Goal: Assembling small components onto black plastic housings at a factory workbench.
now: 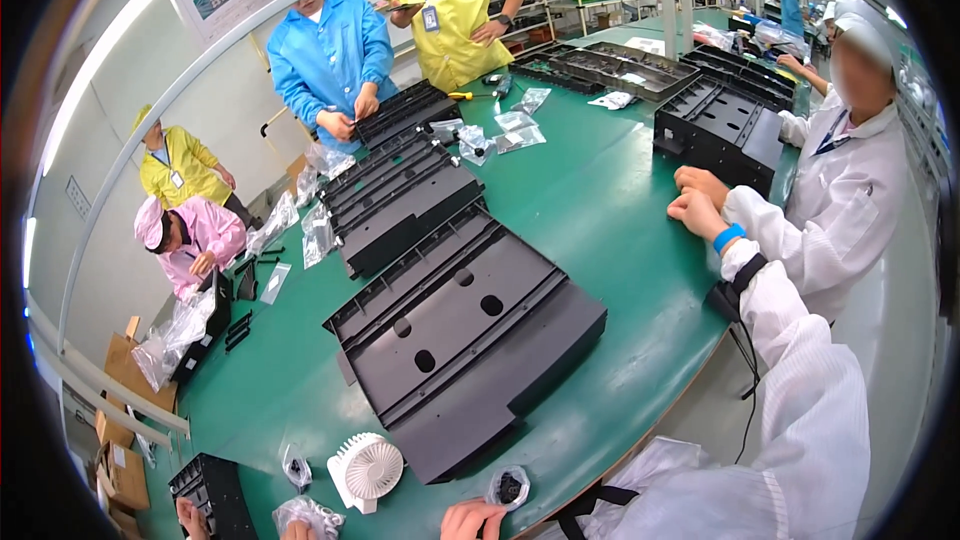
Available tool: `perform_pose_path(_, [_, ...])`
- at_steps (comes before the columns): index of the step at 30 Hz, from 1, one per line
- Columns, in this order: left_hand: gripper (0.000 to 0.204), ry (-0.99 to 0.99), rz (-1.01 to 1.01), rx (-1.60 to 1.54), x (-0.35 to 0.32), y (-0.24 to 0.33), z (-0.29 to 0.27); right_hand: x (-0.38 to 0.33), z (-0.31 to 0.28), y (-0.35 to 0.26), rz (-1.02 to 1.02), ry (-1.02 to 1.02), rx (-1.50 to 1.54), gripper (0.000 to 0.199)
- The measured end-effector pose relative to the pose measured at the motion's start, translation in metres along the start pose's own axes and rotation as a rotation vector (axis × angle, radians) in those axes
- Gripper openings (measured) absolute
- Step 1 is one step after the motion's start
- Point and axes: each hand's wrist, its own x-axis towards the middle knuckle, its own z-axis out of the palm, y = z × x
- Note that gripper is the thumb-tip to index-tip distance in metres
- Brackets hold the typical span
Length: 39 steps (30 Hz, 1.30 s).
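Observation:
My right hand (697, 215), with a blue wristband and a black strapped device on the white sleeve, is over the right table edge. Its fingers are curled together; anything in them is too small to make out. A co-worker's hand (702, 183) lies right beside it. At the lower edge my left hand (472, 520), partly cut off, has curled fingers beside a clear bag of small black parts (509, 487); what it grips is hidden. Between the hands, a large black panel (470, 310) with round holes and raised ribs lies on the green table (620, 250).
A white fan (368, 470) stands near the front. More black panels (395, 195) line the table beyond, with plastic bags (515, 130) around them. A black housing (718, 125) stands at right. Other people work around the table; another person's hands (192, 518) show at lower left.

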Motion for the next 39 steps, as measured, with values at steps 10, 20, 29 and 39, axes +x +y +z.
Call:
perform_pose_path(10, [0.009,-0.007,-0.031,0.037,0.0,-0.005,0.003,-0.056,-0.059,-0.191,0.207,-0.374,0.386,0.018])
perform_pose_path(20, [0.01,-0.085,0.069,0.079,0.003,0.005,0.012,-0.14,0.01,-0.414,-0.824,-0.559,0.555,0.02])
perform_pose_path(29, [0.008,-0.086,0.116,0.224,-0.001,-0.014,0.003,-0.133,0.004,-0.434,-0.838,-0.571,0.297,0.013])
perform_pose_path(39, [0.021,-0.033,-0.039,0.06,0.003,-0.006,0.009,-0.116,0.014,-0.413,-0.709,-0.695,0.704,0.024])
